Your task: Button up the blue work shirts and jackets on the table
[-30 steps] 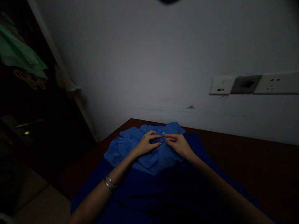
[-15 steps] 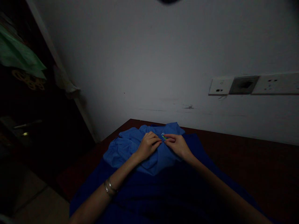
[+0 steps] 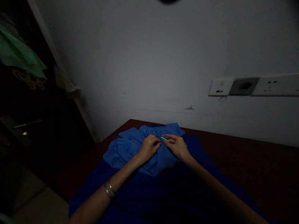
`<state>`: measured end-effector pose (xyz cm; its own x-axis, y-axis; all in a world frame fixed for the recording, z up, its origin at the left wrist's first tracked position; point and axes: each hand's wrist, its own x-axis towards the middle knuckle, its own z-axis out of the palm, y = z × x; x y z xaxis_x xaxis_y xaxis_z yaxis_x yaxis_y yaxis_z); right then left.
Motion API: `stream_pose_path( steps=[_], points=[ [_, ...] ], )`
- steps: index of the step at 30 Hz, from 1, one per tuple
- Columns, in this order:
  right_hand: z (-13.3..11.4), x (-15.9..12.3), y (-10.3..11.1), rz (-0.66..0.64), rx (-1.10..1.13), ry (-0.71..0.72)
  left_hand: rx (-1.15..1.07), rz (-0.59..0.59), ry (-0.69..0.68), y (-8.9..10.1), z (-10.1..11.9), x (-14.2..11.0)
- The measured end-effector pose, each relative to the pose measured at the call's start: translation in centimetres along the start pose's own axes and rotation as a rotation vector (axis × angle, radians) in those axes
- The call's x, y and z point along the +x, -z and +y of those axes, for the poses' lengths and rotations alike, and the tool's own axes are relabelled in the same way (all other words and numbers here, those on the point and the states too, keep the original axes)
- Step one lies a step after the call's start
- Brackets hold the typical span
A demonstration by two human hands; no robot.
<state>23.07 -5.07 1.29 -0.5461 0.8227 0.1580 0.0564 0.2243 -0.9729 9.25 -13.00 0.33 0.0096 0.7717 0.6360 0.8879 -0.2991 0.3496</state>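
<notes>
Near the far corner of the dark red-brown bench, close to the wall, a light-blue piece of fabric lies bunched on top of a dark-blue cloth. From where I stand, both of the person's hands are on the light-blue fabric, right of its middle, with the fingertips nearly meeting. The left hand comes in from the left, its thumb and forefinger curved into a narrow ring that closes on a gathered bit of the fabric. The right hand faces it, fingers bent and almost together; the thumb is down at the same gather, the forefinger a little above.

Just at the right fingertips, above the pinched gather and between the two hands, shows a slim yellow-green strip. Another speck of that colour peeps out past the outer side of the right hand; whether it belongs to the same piece I cannot tell, nor how firmly the right fingers hold it, as the room is dim. Most of the fabric spreads in loose folds under and to the left of the left hand, and a smaller part reaches out beyond the right one. Two silvery bracelets circle the left wrist. Off to the right, a row of socket plates is set in the wall.
</notes>
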Motion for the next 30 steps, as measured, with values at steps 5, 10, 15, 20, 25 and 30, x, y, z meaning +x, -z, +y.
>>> stream_pose_path(
  steps=[5, 10, 15, 20, 25, 30],
  points=[
    [0.3, 0.1, 0.0, 0.019, -0.003, 0.023, 0.051, -0.010, -0.041, -0.2, 0.0, -0.2],
    [0.9, 0.4, 0.0, 0.032, 0.045, 0.043, 0.082, -0.027, -0.098, -0.3, 0.1, -0.4],
    [1.0, 0.4, 0.1, 0.044, 0.059, 0.002, 0.086, -0.046, -0.134, -0.5, -0.6, -0.5],
    [0.4, -0.1, -0.4, -0.021, 0.006, 0.098, -0.011, -0.110, -0.168, -0.9, -2.0, -0.6],
    [0.1, 0.7, 0.9, 0.021, 0.001, 0.174, -0.183, -0.043, -0.110, 0.3, -2.2, 0.1],
    [-0.1, 2.2, 4.4, 0.100, -0.173, 0.182, -0.206, 0.141, -0.033, 4.2, -2.2, 1.3]
  ],
)
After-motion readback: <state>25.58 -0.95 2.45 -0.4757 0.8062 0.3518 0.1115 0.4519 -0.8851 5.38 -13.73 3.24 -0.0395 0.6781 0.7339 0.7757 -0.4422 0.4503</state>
